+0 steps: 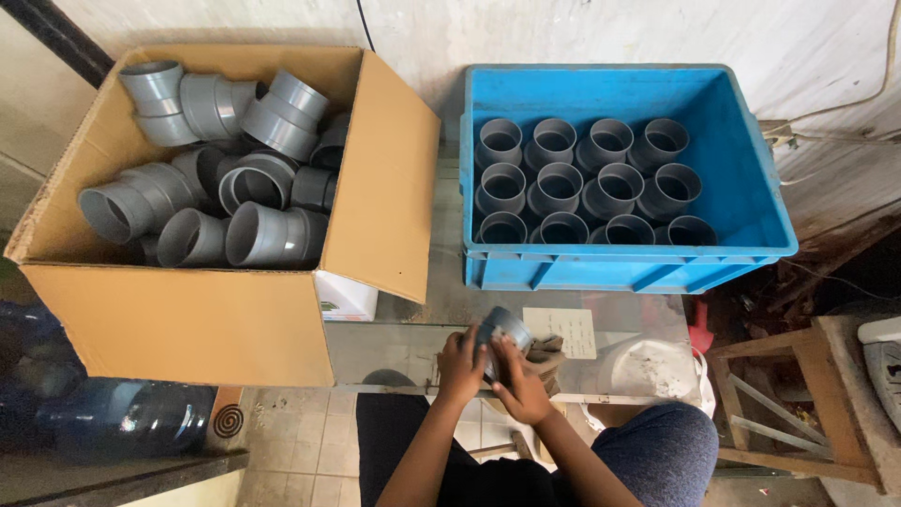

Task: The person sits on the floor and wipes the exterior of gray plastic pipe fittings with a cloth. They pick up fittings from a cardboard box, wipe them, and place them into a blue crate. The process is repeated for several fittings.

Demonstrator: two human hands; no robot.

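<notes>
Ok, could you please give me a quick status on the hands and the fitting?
Left hand and right hand both grip one grey pipe fitting. Held above glass table. Nothing obstructing.

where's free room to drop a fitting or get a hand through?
Free: the left strip of the blue plastic crate beside its upright grey pipe fittings, and the glass tabletop between crate and hands. Crowded: the cardboard box, heaped with fittings. Both the left hand and right hand hold one fitting.

You see twelve grey pipe couplings (582,183) standing in one blue plastic crate (741,178), one cardboard box (188,319) of loose grey fittings (253,235), too piled to count, and one coupling (504,330) between your two hands.
</notes>
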